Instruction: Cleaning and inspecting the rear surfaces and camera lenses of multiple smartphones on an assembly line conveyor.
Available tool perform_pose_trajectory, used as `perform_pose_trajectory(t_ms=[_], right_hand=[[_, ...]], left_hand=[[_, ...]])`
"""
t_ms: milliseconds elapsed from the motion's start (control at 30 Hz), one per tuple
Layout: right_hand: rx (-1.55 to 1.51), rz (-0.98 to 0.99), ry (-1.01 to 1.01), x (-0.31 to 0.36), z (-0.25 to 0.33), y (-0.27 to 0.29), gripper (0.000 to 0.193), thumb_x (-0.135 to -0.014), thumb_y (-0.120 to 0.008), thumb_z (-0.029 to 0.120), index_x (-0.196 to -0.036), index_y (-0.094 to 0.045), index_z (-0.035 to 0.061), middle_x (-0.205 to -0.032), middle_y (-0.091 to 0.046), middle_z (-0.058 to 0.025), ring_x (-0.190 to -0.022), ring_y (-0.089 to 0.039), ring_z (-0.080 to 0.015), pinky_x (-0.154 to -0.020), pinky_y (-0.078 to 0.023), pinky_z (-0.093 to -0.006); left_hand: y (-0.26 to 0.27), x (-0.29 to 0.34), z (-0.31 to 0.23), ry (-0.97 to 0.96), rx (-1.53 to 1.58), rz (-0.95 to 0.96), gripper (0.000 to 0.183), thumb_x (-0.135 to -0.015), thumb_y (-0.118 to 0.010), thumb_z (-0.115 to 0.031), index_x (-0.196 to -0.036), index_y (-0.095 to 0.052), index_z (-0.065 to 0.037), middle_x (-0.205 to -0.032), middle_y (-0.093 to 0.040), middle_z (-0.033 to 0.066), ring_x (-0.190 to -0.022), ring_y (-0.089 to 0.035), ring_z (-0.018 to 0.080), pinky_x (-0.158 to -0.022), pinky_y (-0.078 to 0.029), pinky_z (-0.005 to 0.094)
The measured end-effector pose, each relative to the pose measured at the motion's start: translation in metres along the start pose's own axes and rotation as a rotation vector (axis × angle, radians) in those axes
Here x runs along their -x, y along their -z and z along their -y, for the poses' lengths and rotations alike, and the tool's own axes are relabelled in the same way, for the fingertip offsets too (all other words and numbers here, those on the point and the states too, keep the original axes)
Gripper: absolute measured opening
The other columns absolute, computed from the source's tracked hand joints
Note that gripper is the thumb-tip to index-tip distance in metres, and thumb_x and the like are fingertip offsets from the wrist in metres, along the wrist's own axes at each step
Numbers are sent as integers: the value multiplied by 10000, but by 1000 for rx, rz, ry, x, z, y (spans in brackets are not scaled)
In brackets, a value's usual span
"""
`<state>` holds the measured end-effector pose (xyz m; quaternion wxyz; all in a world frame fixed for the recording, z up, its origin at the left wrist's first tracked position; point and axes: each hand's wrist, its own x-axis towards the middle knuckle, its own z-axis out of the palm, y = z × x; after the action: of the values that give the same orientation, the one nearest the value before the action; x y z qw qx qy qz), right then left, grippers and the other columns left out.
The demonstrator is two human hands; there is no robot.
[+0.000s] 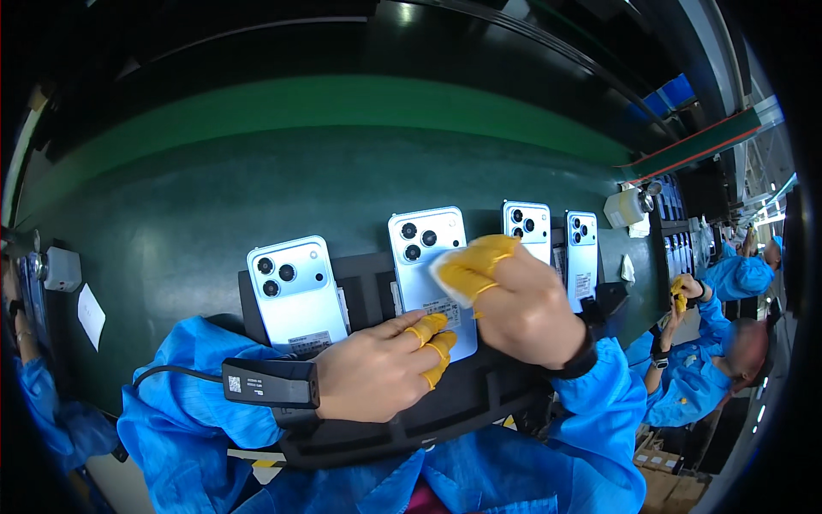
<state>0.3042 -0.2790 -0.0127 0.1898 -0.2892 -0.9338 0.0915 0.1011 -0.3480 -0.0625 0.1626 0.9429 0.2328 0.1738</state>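
Observation:
Four light-blue smartphones lie back up in a black tray (pixel 370 283). My left hand (pixel 372 373), yellow finger cots on its fingers, is closed with bent fingers on the lower end of the second smartphone (pixel 418 278), by its label. My right hand (pixel 531 308), also in yellow cots, is closed on a white wiping cloth (pixel 449 278) against that smartphone's back, below the cameras; it is slightly blurred. Left of them lies one smartphone (pixel 300 304). Behind my right hand, a third smartphone (pixel 535 244) is partly hidden; a fourth smartphone (pixel 581 257) lies right of it.
The tray rests on a green bench mat (pixel 214 188). White bottles stand at the left (pixel 62 269) and right (pixel 625 208). A white paper (pixel 91 314) lies at left, a crumpled wipe (pixel 628 268) at right. Co-workers in blue (pixel 685 385) sit on both sides, one beside more phones.

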Motion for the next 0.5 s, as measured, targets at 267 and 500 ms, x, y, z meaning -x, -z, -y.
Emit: perform_pose_trajectory(t_ms=[267, 500], right_hand=[[74, 13, 272, -4, -8, -19, 339, -547, -648, 62, -870, -679, -35, -824, -593, -126, -776, -611, -283, -692, -546, -352], [230, -20, 40, 5, -21, 16, 196, -587, -639, -38, -779, -677, -30, -854, -623, -143, -792, -624, -286, -667, -537, -356]], left_hand=[[3, -1, 0, -18, 33, 21, 351, -754, -621, -161, -1083, -680, -50, -1063, -655, 60, -1055, -607, 236, -1055, -404, 368], [0, -5, -2, -14, -70, -53, 332, -771, -608, -153, -1078, -678, -47, -1095, -645, 61, -1090, -594, 239, -1072, -384, 366]])
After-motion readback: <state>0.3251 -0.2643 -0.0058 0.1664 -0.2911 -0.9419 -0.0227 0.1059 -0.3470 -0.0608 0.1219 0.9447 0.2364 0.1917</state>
